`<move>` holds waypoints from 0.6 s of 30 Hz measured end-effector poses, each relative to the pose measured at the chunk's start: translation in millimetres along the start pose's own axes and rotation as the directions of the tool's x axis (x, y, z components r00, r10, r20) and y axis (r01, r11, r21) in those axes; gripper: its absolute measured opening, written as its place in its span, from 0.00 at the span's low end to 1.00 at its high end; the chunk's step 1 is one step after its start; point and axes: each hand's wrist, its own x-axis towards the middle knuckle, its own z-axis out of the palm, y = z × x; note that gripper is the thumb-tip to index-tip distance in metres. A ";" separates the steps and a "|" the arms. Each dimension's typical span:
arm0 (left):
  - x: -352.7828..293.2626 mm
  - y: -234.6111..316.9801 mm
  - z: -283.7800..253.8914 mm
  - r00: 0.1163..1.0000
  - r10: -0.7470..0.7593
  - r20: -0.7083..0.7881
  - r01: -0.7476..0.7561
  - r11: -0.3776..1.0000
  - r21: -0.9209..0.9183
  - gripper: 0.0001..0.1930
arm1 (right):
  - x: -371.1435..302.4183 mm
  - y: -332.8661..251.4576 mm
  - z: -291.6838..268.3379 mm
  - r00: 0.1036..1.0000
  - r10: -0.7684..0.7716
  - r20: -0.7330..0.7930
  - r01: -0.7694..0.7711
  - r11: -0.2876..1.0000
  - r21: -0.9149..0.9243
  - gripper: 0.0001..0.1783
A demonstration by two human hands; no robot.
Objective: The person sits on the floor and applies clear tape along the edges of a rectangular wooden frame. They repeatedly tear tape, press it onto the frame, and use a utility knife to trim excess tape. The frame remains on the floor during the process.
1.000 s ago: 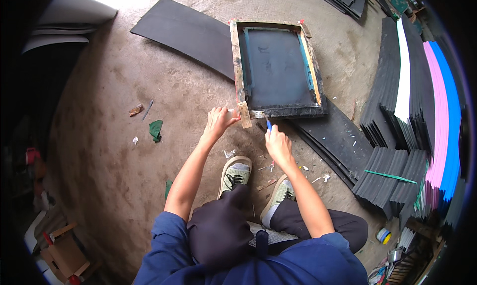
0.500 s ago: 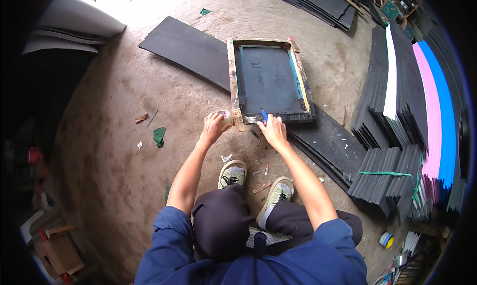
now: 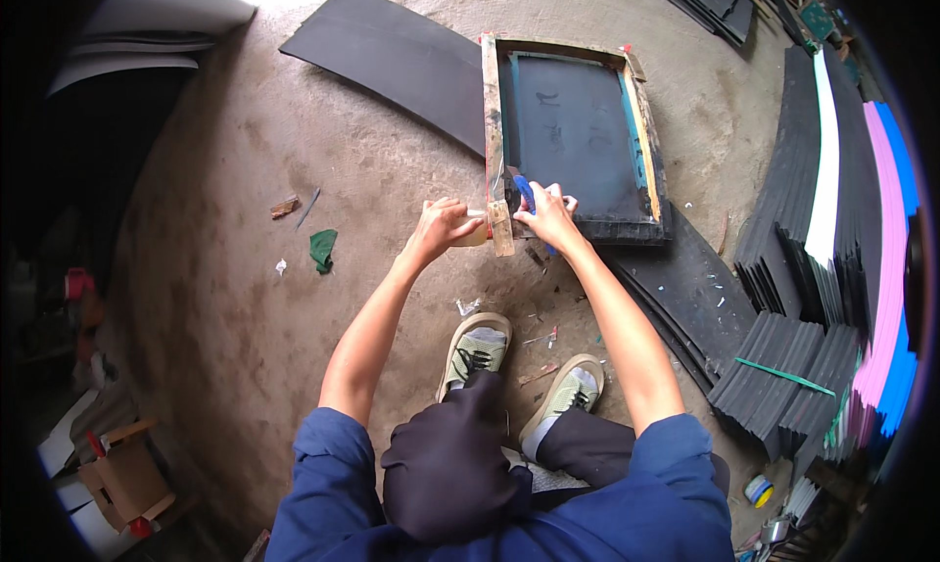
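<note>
A wooden screen-printing frame [image 3: 658, 185] with a dark mesh panel [image 3: 573, 121] lies on black sheets on the floor ahead of me. My left hand [image 3: 443, 227] is closed around a tan, translucent roll that looks like packing tape [image 3: 472, 235], just left of the frame's near left corner. A pale wooden end piece [image 3: 501, 231] sticks out at that corner. Over the frame's near edge, my right hand [image 3: 550, 217] grips a slim blue tool, apparently a utility knife [image 3: 525, 192]. Its tip points up along the inside of the left rail.
Black sheets [image 3: 392, 63] lie under and beside the frame. Stacks of black, white, pink [image 3: 886, 239] and blue sheets stand at the right. A green scrap [image 3: 322, 251] and wood bits litter the floor at left. A cardboard box [image 3: 125, 484] sits lower left.
The view has shifted, so the frame sits farther right and higher. My right hand has brought the blue tool left, to the frame's near left corner. My left hand still holds the roll.
</note>
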 end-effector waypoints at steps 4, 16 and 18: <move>-6.3 -5.8 4.4 0.989 0.099 -0.111 -0.097 0.995 0.023 0.17 | 2.4 3.5 6.9 0.999 -0.005 0.033 0.006 1.000 -0.006 0.17; -43.8 -27.6 -27.9 0.925 -0.231 -0.303 0.222 0.973 -0.067 0.17 | 9.7 1.8 22.8 0.991 -0.131 -0.033 0.130 0.991 -0.014 0.15; -38.3 -17.5 -34.8 0.922 -0.195 -0.335 0.179 0.981 -0.078 0.17 | 8.0 -1.7 22.5 0.981 -0.188 -0.056 0.183 0.979 -0.090 0.15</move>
